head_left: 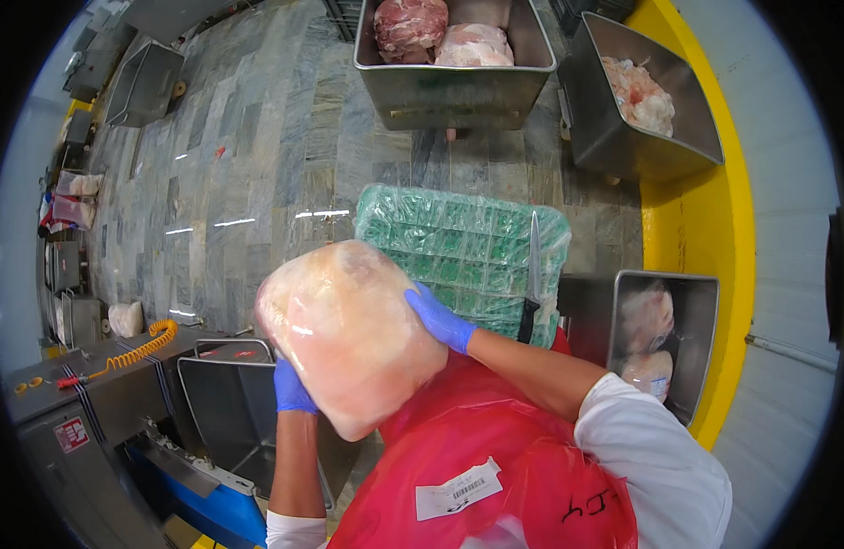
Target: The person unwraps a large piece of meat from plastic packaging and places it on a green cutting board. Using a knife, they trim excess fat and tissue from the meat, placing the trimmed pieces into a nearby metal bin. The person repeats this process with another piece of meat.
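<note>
You are wearing this left fisheye camera on your head, and it is looking steeply down over your red apron (532, 439), from near above your left hand (295, 388) and your right hand (440, 318). It is also reaching the tiled floor (248, 165) farther ahead, and straight edges are bending toward its rim.

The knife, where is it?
In the head view, the knife lies right of centre, on the right part of the plastic-covered green surface, its black handle close to the person's right forearm.

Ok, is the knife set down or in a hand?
Set down: the knife lies on the plastic-covered green surface, while the left hand and right hand hold the meat.
</note>
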A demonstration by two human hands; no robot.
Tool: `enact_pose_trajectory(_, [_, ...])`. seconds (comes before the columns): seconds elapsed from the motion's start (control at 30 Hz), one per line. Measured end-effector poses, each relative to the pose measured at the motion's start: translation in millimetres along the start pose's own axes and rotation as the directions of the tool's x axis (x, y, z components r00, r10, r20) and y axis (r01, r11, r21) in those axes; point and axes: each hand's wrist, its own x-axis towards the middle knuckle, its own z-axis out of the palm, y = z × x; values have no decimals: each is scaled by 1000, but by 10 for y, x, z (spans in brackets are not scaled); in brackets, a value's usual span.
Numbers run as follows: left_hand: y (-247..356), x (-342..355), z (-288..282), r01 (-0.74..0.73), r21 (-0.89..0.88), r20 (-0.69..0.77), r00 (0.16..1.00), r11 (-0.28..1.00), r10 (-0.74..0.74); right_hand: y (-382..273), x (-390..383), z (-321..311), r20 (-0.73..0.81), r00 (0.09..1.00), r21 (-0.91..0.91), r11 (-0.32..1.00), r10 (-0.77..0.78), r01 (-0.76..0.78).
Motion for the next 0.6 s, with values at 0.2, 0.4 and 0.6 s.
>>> enact_pose_trajectory(0.2, [-260,-283,670,-215,171,21,976,961,215,-705,-291,-247,-56,987,-371,921,-149,118])
enact_pose_trajectory(0.4, [-234,-304,1268,-78,161,264,964,984,34,-2197,-892,-451,102,933,-399,845,-345,356])
enact_pose_trajectory(0.6, [408,-121,224,-214,145,79,976,966,204,-2350,-853,-1340,-64,982,-340,929,-176,145])
